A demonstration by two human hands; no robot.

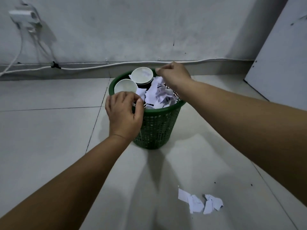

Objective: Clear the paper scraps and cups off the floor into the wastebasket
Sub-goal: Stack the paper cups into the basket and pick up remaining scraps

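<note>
Two bare hands work at the mouth of a round green plastic mesh wastebasket [154, 123] standing on a pale tiled floor [41, 130]. The left hand [124, 113], at the basket's near rim, has its fingers curled and seems to pinch a bit of white scrap against the edge; what it holds is mostly hidden. The right hand [174, 75] reaches over the far rim with fingertips drawn together, though whether anything sits between them cannot be told. Just beyond the left hand's fingers, two white paper cups [132, 82] stand mouth-up inside the basket, and crumpled white paper with dark print [159, 95] is heaped under the right wrist. Well behind both hands, toward the person, a small cluster of torn white paper scraps [199, 203] lies on the tiles. The step in hand looks like dropping or tucking in a load; the next move calls for drawing back to gather that last cluster, pinching flat pieces off a smooth floor.
</note>
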